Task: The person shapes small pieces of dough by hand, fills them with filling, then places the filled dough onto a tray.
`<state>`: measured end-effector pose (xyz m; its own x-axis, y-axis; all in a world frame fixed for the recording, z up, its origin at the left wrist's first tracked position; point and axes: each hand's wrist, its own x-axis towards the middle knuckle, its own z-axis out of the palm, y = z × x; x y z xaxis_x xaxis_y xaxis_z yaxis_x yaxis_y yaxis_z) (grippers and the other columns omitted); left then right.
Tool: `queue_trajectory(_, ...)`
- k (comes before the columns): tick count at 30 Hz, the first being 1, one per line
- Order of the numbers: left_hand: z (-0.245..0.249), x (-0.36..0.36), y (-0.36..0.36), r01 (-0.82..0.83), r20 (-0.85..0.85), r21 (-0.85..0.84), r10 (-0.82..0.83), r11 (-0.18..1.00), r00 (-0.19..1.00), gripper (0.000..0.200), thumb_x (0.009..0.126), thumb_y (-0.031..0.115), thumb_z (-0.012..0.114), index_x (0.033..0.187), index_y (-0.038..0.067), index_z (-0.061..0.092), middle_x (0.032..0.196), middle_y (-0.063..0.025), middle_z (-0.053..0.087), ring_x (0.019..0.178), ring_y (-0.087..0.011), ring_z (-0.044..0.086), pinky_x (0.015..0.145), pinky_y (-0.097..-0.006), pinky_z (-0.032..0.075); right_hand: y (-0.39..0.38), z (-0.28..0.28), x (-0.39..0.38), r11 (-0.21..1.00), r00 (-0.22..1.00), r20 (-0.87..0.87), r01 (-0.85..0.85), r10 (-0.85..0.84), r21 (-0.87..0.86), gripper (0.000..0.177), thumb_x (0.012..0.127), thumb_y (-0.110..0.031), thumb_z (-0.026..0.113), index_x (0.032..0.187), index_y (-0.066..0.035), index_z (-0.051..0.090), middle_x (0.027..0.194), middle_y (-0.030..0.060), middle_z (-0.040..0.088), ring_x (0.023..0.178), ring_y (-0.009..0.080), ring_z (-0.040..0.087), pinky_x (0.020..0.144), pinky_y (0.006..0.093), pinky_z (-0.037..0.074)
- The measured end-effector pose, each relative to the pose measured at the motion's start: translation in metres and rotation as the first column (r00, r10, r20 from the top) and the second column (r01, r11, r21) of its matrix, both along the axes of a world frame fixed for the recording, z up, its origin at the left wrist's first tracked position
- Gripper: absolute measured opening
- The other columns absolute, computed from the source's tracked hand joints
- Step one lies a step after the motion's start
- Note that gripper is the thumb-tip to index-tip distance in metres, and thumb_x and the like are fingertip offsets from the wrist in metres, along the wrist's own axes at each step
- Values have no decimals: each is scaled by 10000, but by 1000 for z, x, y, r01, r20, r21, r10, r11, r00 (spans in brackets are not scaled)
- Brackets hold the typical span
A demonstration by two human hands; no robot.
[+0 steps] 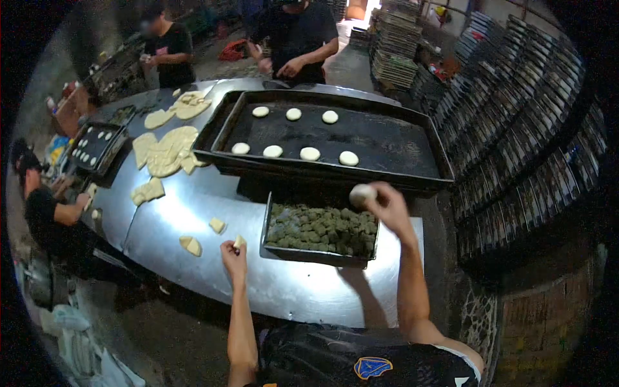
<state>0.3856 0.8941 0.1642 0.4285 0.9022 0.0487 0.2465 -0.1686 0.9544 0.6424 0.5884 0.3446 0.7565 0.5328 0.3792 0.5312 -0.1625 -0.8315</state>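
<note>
My right hand (392, 209) is raised over the right end of a metal tray (316, 256) and grips a round white dough ball (362, 194). Dark green lumps of filling (322, 227) heap up inside that tray. Left of it, my left hand (233, 259) pinches a small piece of dough (239, 242) just above the steel table. Two more cut dough pieces, one pale (217, 225) and one folded (190, 245), lie on the metal close by. Beyond the filling, a large black baking tray (393, 138) carries several flattened round buns (309, 154) in two rows.
Sheets of dough (171, 151) spread over the steel table (174, 213). A smaller tray of buns (90, 149) stands at the left. Several co-workers (303, 45) are around the table. Stacked trays (516, 122) line the right side.
</note>
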Motion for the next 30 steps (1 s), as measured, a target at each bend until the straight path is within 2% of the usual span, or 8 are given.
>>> queue_trajectory(3,3,-9,-9,82,361,-242,12,967,932,300,894,43,625,1123,36,432,1047,-69,520,938,-157,531,821,-273,436,-9,23,87,964,970,125,226,-210,-137,278,793,-99,672,1046,13,659,986,149,677,903,228,652,799,349,512)
queue_trajectory(9,62,-26,-38,188,425,-421,10,887,905,309,922,93,618,1161,32,431,1122,-79,511,1007,-165,524,887,-300,429,-6,-7,157,788,935,324,304,-141,-536,239,814,-186,697,940,17,692,809,209,659,797,335,660,715,406,510)
queue_trajectory(12,72,-26,-52,307,576,-461,17,833,817,317,924,95,615,1182,42,439,1140,-86,515,1038,-172,534,894,-297,442,8,9,119,839,932,171,361,-318,-407,218,841,-205,684,885,9,698,716,191,640,712,300,646,674,394,505)
queue_trajectory(14,85,-21,-70,323,557,-485,2,813,830,353,918,91,621,1216,38,438,1125,-89,538,1044,-171,546,887,-287,457,26,11,48,931,922,148,365,-359,-21,200,864,-202,660,871,-5,699,740,165,647,675,264,630,646,373,501)
queue_trajectory(16,93,-12,-96,454,597,-530,-65,717,800,356,910,87,630,1214,24,454,1075,-81,567,979,-161,572,843,-267,475,40,-23,-19,998,998,36,-54,54,-23,238,891,-238,641,975,-21,690,920,132,666,815,204,634,733,330,502)
queue_trajectory(19,83,-6,-127,536,512,-496,-267,683,816,298,897,43,619,1166,7,495,1021,-76,587,916,-144,596,788,-242,497,52,-73,-107,839,736,-485,-544,473,-8,461,880,-284,673,1247,-18,591,1123,127,665,981,174,623,866,342,497)
queue_trajectory(26,60,-36,-158,450,416,-344,-296,824,860,280,903,34,605,1166,-14,519,1017,-67,593,909,-118,581,769,-255,497,43,-95,-178,961,826,-510,-275,241,8,254,867,-162,692,1056,6,668,937,78,686,824,125,637,724,283,523)
queue_trajectory(30,62,-61,-154,554,263,-510,-494,658,829,262,949,184,599,1093,-35,602,938,-34,620,812,-94,575,716,-239,486,27,-84,-158,826,772,-502,-533,389,-181,270,852,-231,702,997,-3,694,856,143,700,784,179,662,703,331,520)
